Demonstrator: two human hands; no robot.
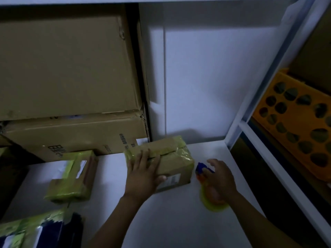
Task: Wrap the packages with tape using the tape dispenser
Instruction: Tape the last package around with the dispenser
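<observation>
Right hand (219, 178) grips the dispenser (201, 167); left hand (143, 171) lies flat, fingers spread, on the taped box (179, 163) on the table (170, 221).

brown cardboard pkg (168, 158) w/ yellow-green tape, blue-orange tape dispenser (201, 170), orange crate (302, 126), white tabletop (170, 212)

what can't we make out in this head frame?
Head view only, dim.
Tape dispenser: mostly covered by the right hand; its blade and tape end are hidden.
Label on the middle package: too small and dark to read.
Middle package's top seam: partly under the left hand.
Bottom-left package: cut off by the frame edge.
</observation>
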